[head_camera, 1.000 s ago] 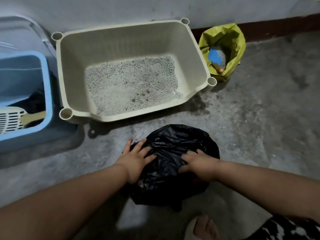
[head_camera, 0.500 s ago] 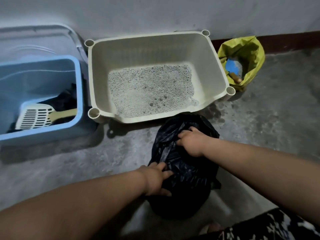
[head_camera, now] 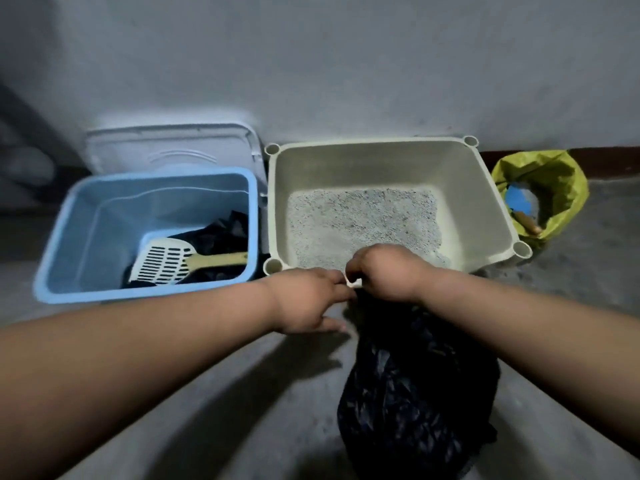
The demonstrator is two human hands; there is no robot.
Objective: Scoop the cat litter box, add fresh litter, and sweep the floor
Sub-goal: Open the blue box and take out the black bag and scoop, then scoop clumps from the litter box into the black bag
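Note:
A beige litter box point(head_camera: 367, 162) stands against the wall with grey litter point(head_camera: 360, 216) spread over its floor. In front of it on the concrete hangs a black plastic bag point(head_camera: 415, 393), drawn up tall by its top. My right hand point(head_camera: 388, 275) grips the gathered neck of the bag with curled fingers. My left hand point(head_camera: 311, 301) meets it from the left and pinches the same bag top with thumb and forefinger. A slotted white litter scoop point(head_camera: 162, 261) with a tan handle lies in the blue bin.
The blue plastic bin point(head_camera: 104, 216) sits left of the litter box, with dark bags inside and a white lid point(head_camera: 173, 150) leaning behind it. A yellow bag point(head_camera: 561, 181) holding a blue scoop point(head_camera: 517, 199) stands right of the box. Bare concrete floor lies around the bag.
Both hands have moved from the bag's sides up to its top and pulled it upright. The view has shifted, so the blue bin shows in full.

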